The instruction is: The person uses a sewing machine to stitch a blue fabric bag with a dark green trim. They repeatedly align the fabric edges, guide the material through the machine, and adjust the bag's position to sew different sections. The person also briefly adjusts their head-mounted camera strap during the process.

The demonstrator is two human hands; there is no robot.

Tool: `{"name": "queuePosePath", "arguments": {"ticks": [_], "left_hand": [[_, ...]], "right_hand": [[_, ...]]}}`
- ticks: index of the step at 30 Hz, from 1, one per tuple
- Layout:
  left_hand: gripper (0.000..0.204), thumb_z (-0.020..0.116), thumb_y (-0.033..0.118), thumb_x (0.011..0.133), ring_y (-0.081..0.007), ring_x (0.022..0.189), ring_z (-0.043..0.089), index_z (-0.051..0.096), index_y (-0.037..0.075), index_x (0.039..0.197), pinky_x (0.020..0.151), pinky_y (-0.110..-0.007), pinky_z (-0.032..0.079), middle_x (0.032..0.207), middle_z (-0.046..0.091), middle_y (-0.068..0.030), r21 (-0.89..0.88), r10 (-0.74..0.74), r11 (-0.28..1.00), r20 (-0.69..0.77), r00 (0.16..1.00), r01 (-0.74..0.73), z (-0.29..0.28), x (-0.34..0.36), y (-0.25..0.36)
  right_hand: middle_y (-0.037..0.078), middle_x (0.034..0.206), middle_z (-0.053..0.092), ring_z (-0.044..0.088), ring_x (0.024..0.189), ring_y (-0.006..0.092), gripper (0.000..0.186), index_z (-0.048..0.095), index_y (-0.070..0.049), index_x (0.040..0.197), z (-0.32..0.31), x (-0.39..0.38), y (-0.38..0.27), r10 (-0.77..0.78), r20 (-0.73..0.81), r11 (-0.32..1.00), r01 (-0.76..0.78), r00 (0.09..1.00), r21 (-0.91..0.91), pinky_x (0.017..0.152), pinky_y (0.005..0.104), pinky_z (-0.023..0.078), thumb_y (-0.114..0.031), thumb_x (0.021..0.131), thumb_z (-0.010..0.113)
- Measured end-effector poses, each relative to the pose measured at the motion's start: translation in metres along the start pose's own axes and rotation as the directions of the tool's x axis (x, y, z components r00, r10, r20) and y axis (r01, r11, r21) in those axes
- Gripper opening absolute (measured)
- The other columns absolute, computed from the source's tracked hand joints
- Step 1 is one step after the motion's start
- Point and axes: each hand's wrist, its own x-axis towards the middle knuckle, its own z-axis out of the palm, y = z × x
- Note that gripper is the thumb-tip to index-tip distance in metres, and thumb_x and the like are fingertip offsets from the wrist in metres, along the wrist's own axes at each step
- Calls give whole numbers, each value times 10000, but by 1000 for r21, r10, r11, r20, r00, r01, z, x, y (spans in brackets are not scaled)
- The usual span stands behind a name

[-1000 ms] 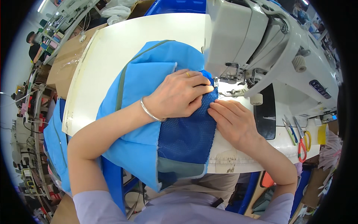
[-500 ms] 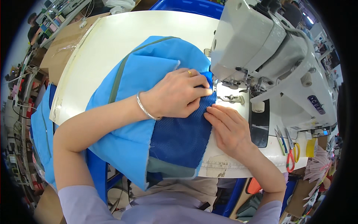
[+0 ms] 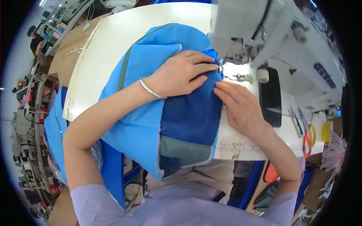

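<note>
A light blue fabric piece (image 3: 130,101) with a dark blue mesh panel (image 3: 192,116) and a grey-green band is spread under the sewing machine (image 3: 241,34). My left hand (image 3: 184,73) lies palm down over the panel. Its fingers are stretched out and the thumb stands apart, with the fingertips close to the lit presser foot (image 3: 221,66). At the panel's right edge, just nearer than the foot, my right hand (image 3: 241,105) has its fingertips on the mesh. Its thumb is hidden, seemingly beneath the cloth.
On the table's right lie thread snips (image 3: 295,120), scissors (image 3: 307,137) with red and yellow handles, and a yellow roll (image 3: 327,132). A printed ruler (image 3: 241,145) runs along the near edge. More blue fabric (image 3: 56,132) hangs at left. A person (image 3: 36,41) is far off.
The whole view has shifted, so the machine sits higher and further right. My left fingers have straightened, and both hands and the fabric have edged slightly toward the presser foot.
</note>
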Motion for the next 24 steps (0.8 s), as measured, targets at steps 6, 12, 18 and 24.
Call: {"name": "queuePosePath", "arguments": {"ticks": [6,12,18,24], "left_hand": [[505,677,132,899,-428,1397,439,604,115,1398,1171,-520,360,1546,451,-177,216,-75,975,116,990,49,-34,-55,59],[519,712,118,862,-387,1345,521,614,106,1372,1161,-545,376,1500,518,-159,206,-173,970,197,965,132,-49,-98,95],[496,725,112,856,-367,1357,531,631,74,1341,1143,-543,402,1465,555,-158,138,29,989,123,992,-46,-52,-75,124],[421,696,150,913,-375,1223,609,632,37,1314,1046,-459,486,1385,593,-182,148,-79,987,93,993,65,-12,-46,109]], "right_hand": [[123,1177,698,674,1076,270,341,702,-3,1118,-16,-14,-22,-23,-94,1000,24,995,9,906,381,563,-7,780,660],[139,993,741,720,821,273,331,724,-4,1077,-31,-100,-131,200,-108,876,-128,974,465,715,353,576,-82,755,723],[159,1210,694,664,1101,281,540,605,35,1300,49,-108,-174,774,167,289,-576,610,765,947,366,520,-234,872,793],[34,1324,634,575,1219,125,531,543,-56,1420,51,-58,-236,262,668,-826,-196,697,528,966,308,491,-270,972,732]]}}
